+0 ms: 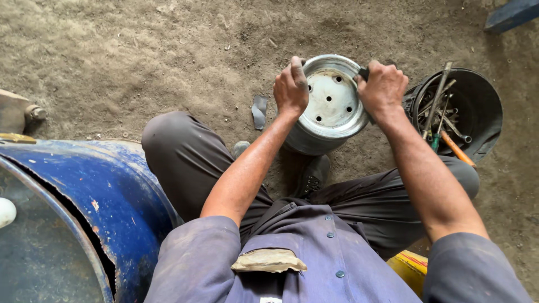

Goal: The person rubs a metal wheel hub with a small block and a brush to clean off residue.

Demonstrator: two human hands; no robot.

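Wheel rim: a silvery metal wheel rim (pixel 331 104) sits upper centre of the frame, on the dirt ground (pixel 140 50) just beyond the person's knees, its dished face turned up at the camera.
Rim face: 5 small round holes show in the flat centre disc; nothing lies inside the dish.
Left hand: the left hand (pixel 291 87) grips the rim's left edge, fingers curled over the lip and closed on it.
Right hand: the right hand (pixel 383 88) is closed on the rim's right edge, and a dark piece, too small to identify, sticks out between thumb and rim.
Black bucket: a round black bucket (pixel 477 104) stands just right of the rim, upper right of the frame, close beside the right hand.
Bucket contents: long metal tools (pixel 438 101) stand and lean inside, among them an orange-handled tool (pixel 456 148) jutting over the lower lip.
Blue drum: a large blue drum (pixel 106 196) with worn paint fills the lower left; its inside looks dark, with a white rounded object (pixel 7 212) at the frame's left edge.
Scrap: a small grey strip (pixel 259 111) lies on the ground left of the rim.
Boot: a black boot (pixel 313 177) rests just below the rim.
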